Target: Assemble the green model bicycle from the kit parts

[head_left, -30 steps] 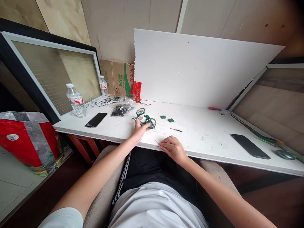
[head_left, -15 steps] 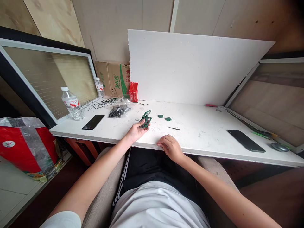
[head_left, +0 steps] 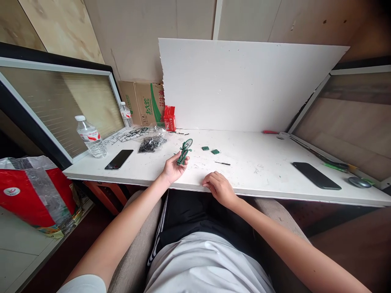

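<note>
In my left hand (head_left: 173, 169) is a small green toy model (head_left: 183, 154) with a spoked wheel at its upper end, looking like a miniature bicycle. The thumb and fingers are closed on its lower part, over the table (head_left: 256, 162). My right hand (head_left: 220, 186) rests on the table's front edge with fingers curled in; I see nothing in them. Beyond it lies a thin dark tool (head_left: 222, 163), perhaps a small screwdriver. Farther back are two flat green square pieces, one (head_left: 205, 148) left of the other (head_left: 215, 151).
At left are a phone (head_left: 119, 159), a water bottle (head_left: 91, 136), a clear bag of dark parts (head_left: 152, 143) and black part frames (head_left: 131, 134). A red box (head_left: 170, 118) stands behind. At right lie another phone (head_left: 317, 176) and a mouse (head_left: 359, 182). A white board (head_left: 253, 85) leans at the back.
My left hand has turned the green model, so it now stands more upright and one wheel shows instead of two. The right hand stays almost where it was. The view has shifted slightly.
</note>
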{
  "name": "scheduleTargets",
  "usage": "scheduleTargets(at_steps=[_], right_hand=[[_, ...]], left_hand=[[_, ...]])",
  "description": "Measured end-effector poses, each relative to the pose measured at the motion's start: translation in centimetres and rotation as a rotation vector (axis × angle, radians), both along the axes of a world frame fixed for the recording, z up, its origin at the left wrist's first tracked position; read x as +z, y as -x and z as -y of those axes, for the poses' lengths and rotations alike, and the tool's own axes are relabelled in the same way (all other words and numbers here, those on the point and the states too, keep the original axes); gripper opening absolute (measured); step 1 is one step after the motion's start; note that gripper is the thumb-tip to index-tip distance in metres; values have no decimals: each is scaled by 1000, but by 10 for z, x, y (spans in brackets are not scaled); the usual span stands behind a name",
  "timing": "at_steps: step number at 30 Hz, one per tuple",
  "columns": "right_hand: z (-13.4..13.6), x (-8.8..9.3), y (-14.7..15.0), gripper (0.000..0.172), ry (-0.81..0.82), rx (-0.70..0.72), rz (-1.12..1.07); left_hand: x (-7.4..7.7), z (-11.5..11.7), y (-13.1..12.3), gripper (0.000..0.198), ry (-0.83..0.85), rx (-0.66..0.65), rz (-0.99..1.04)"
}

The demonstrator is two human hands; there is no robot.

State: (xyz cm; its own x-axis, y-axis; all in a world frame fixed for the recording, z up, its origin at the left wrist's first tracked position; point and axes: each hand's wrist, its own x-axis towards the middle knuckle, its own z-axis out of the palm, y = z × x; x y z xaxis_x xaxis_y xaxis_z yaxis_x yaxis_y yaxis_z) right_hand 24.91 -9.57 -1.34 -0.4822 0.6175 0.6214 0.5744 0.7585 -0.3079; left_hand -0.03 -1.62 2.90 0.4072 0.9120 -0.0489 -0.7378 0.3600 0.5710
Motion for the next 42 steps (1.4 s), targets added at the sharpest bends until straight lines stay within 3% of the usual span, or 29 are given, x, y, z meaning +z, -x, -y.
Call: scheduleTargets(at_steps=[7, 30, 42], right_hand=[[1, 1, 0, 23, 6, 4, 13], [4, -1, -3, 19, 20, 5, 38], [4, -3, -2, 22, -18, 7, 48]], left_hand=[[7, 7, -1, 16, -52, 21, -31], [-3, 8, 8, 27, -36, -108, 64], [-8, 8, -1, 17, -16, -2, -60]])
